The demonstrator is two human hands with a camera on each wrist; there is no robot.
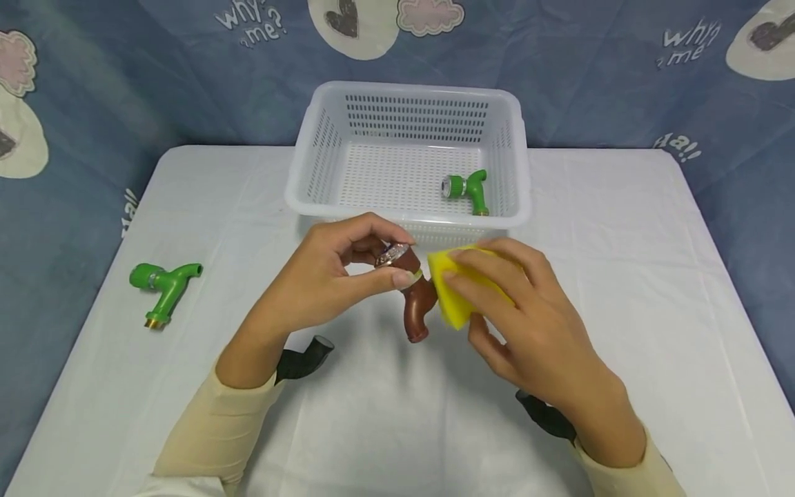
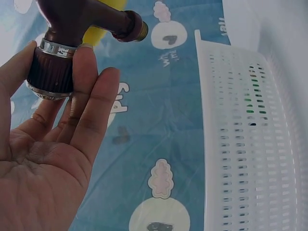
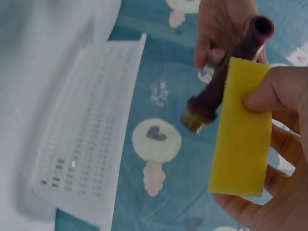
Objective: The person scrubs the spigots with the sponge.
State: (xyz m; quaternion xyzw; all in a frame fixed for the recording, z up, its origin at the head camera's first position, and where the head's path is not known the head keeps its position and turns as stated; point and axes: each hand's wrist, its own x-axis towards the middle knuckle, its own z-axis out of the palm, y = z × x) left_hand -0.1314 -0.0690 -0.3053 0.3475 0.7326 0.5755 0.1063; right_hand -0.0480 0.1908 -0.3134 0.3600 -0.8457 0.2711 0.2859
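My left hand pinches a brown tap by its ribbed knob end, thumb on one side and fingers on the other. In the left wrist view the tap shows a silver band and a brass-threaded inlet. My right hand holds a yellow sponge between thumb and fingers, right beside the brown tap. From the right wrist view the sponge overlaps part of the tap; whether they touch I cannot tell.
A white perforated basket stands at the back with a green tap inside. Another green tap lies on the white-covered table at the left. A blue printed cloth hangs behind.
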